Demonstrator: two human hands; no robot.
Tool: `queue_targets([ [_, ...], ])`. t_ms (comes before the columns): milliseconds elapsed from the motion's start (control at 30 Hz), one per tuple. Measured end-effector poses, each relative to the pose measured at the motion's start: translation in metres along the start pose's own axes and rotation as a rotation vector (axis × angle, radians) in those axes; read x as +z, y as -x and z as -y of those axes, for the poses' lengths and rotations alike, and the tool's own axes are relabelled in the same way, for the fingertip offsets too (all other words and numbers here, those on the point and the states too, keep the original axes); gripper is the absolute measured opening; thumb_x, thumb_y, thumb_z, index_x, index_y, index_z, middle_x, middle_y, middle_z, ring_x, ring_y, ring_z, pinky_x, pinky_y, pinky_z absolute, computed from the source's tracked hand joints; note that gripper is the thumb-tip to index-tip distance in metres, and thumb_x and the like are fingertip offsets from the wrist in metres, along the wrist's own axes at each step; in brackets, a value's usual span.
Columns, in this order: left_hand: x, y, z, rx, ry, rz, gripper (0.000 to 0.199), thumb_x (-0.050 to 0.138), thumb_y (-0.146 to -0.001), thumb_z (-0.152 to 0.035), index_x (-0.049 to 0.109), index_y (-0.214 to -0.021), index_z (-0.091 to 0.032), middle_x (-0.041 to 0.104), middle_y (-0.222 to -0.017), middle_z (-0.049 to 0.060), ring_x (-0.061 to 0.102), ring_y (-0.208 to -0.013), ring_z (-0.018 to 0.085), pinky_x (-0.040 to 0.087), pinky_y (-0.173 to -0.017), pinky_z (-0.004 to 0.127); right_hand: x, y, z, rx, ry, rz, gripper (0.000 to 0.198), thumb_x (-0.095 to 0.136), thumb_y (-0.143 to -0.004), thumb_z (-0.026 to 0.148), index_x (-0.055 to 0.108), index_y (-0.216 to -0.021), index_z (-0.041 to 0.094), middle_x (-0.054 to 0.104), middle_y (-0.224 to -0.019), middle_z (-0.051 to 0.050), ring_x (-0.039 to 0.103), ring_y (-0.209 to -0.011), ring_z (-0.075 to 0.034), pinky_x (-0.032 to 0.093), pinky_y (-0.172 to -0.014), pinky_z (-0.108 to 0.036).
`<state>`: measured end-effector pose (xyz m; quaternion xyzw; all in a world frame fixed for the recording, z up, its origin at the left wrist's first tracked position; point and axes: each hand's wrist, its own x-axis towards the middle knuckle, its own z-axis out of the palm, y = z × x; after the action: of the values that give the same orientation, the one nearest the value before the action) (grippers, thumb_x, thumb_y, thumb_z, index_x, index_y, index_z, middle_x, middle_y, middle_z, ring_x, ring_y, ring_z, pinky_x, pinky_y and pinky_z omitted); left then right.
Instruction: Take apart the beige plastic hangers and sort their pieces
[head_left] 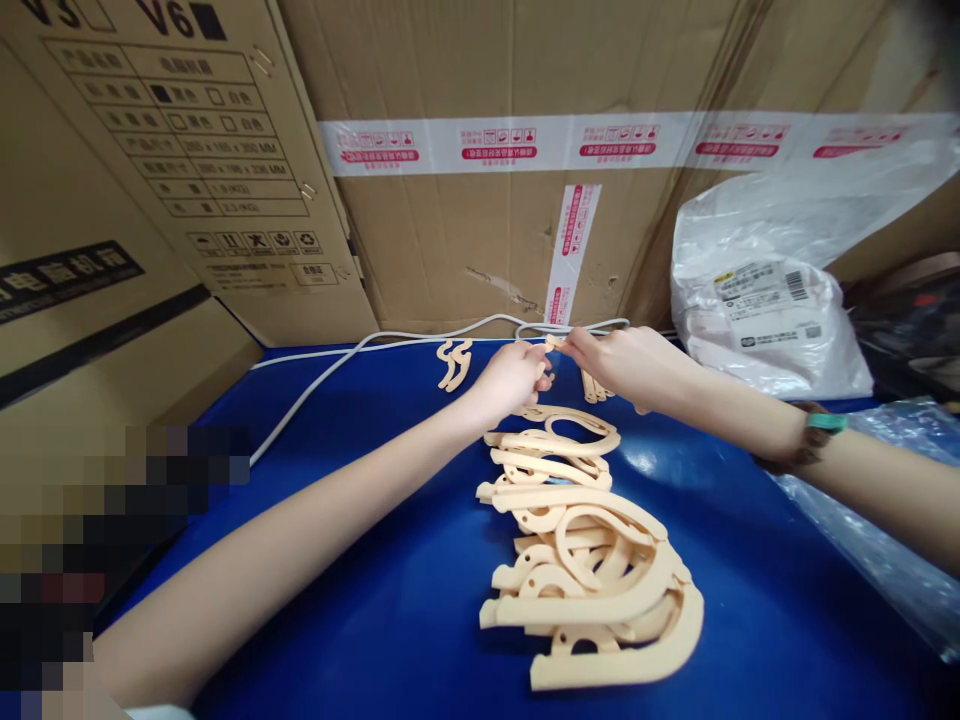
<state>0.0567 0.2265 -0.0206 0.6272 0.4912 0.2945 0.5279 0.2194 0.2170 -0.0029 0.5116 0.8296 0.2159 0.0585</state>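
Note:
At the far side of the blue table my left hand (517,375) and my right hand (607,355) are close together, fingers closed. Between their fingertips shows a small beige piece (553,343), largely covered; its kind is not clear. Left of my left hand lie a few S-shaped beige hooks (454,366). Partly under my right hand are several slim beige pieces (594,387). In front of both hands, a long row of curved beige hanger arms (600,600) reaches toward me, some overlapping and piled.
Blue tabletop (360,580) lies under everything. A white cable (315,400) runs along its back left edge. Large cardboard boxes (465,230) stand behind and at left. A white plastic parcel bag (765,310) sits at back right, with clear plastic wrap (885,500) at the right edge.

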Motion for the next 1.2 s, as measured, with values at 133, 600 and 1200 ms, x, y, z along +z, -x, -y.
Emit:
queue_targets([
  [133,-0.016,0.004,-0.010,0.001,-0.089,0.131,0.025,0.033,-0.097,-0.021,0.048,-0.077,-0.017,0.049,-0.056,-0.003,0.037,-0.035,0.007,0.031,-0.037,0.020,0.004,0.006,-0.007,-0.107,-0.055,-0.039,0.022,0.038,-0.097,0.016,0.056,-0.109,0.010,0.067,-0.074,-0.011,0.062,-0.059,-0.019,0.023,-0.049,-0.028],
  [600,-0.028,0.005,0.001,0.319,-0.723,-0.251,0.026,0.039,-0.100,-0.031,0.059,-0.092,-0.016,0.060,-0.076,0.005,0.061,-0.080,0.023,0.040,-0.073,0.032,0.025,-0.013,-0.032,0.234,-0.952,-0.033,0.031,0.034,-0.093,0.022,0.061,-0.079,0.018,0.061,-0.058,-0.002,0.057,-0.051,-0.014,0.043,-0.051,-0.025],
  [1200,-0.092,-0.044,0.059,0.390,-1.014,-0.311,0.048,0.060,-0.088,-0.045,0.057,-0.124,-0.013,0.053,-0.132,0.016,0.043,-0.126,0.032,0.034,-0.106,0.043,0.055,0.021,-0.077,0.404,-0.556,-0.266,0.017,0.052,-0.080,0.026,0.052,-0.096,0.019,0.067,-0.090,-0.012,0.061,-0.078,-0.027,0.040,-0.068,-0.036],
])
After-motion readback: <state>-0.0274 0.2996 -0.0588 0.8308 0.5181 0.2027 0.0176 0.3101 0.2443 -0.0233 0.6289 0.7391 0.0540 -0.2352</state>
